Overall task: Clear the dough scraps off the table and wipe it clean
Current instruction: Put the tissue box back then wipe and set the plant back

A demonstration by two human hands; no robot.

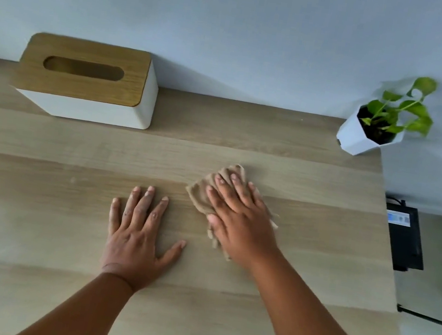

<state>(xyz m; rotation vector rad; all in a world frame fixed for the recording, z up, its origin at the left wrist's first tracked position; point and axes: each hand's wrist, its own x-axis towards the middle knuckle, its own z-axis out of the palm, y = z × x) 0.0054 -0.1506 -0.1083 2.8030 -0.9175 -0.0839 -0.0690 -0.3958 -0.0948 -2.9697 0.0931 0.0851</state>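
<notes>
My right hand [238, 216] lies flat with straight fingers on a crumpled beige cloth [200, 193] and presses it onto the light wooden table [37, 197], a little right of centre. My left hand [138, 229] rests palm down on the bare wood just left of the cloth, fingers spread, holding nothing. A small pale speck [72, 180] shows on the table to the left of my left hand. No larger dough scraps are visible.
A white tissue box with a wooden lid [86, 81] stands at the back left against the wall. A small plant in a white pot [375, 127] sits at the back right corner. Beyond the table's right edge, a black device [404, 237] stands on the floor.
</notes>
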